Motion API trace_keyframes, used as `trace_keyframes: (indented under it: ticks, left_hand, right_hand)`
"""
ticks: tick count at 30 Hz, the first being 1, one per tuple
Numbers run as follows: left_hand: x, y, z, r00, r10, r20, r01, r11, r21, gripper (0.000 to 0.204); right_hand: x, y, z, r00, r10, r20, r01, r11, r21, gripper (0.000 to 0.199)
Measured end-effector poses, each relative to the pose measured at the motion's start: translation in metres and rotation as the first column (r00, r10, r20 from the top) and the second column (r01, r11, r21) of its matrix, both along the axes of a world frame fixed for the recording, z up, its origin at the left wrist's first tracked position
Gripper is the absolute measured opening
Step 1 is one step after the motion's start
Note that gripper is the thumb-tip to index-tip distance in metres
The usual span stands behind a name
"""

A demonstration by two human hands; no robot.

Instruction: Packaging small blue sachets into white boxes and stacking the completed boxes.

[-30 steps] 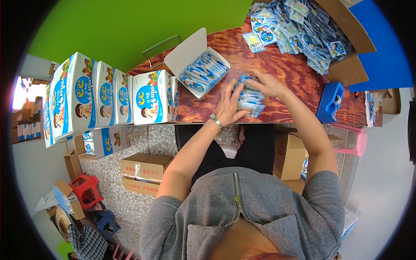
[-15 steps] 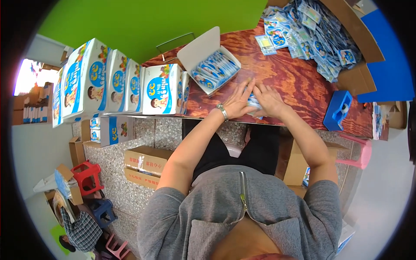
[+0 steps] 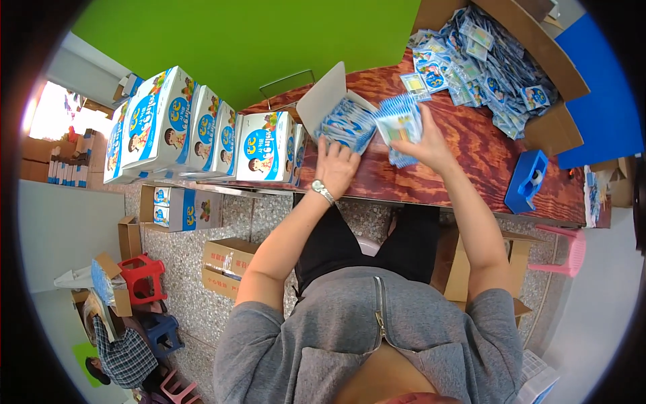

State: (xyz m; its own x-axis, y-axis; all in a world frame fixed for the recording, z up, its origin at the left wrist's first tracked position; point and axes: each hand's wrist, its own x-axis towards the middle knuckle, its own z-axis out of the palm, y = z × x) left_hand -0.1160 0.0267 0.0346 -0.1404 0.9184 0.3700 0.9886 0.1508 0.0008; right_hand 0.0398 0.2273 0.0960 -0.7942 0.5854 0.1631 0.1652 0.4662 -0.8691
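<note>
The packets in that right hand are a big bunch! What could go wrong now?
Some packets might slip out, because the right hand holds many at once. The left hand is right at the open box, so a hard push might shift it and spill what's inside. The closed white boxes stand near the table's front edge, so a bump could knock one down.

Bright, washed-out glare far left

Near the left edge of the table (image 3: pixel 464 158), white boxes (image 3: pixel 262 145) bear yellow and white lettering on blue. On the floor (image 3: pixel 185 303), a brown cardboard box (image 3: pixel 232 266) carries red characters. On sachets (image 3: pixel 398 122), print is too small.
</note>
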Motion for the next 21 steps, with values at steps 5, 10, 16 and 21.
trace_keyframes:
  ticks: [5,10,16,21]
  left_hand:
    - [0.043,0.013,-0.007,0.999,-0.047,-0.014,0.048,0.996,0.069,0.017]
    - [0.036,0.004,-0.008,0.97,-0.21,0.119,0.164,0.935,0.313,0.024]
    - [0.024,-0.006,-0.004,0.825,-0.355,0.439,0.065,0.832,0.551,0.054]
    - [0.004,0.021,0.002,0.808,-0.375,0.455,0.197,0.899,0.391,0.079]
  right_hand:
    - [-0.048,-0.018,0.014,0.998,0.065,0.0,-0.065,0.996,0.056,0.097]
    - [-0.059,-0.031,0.006,0.936,-0.029,0.352,-0.139,0.885,0.444,0.091]
    - [-0.082,-0.059,-0.023,0.752,-0.282,0.596,-0.163,0.796,0.583,0.074]
    - [-0.077,-0.066,-0.05,0.862,-0.175,0.476,-0.085,0.875,0.476,0.084]
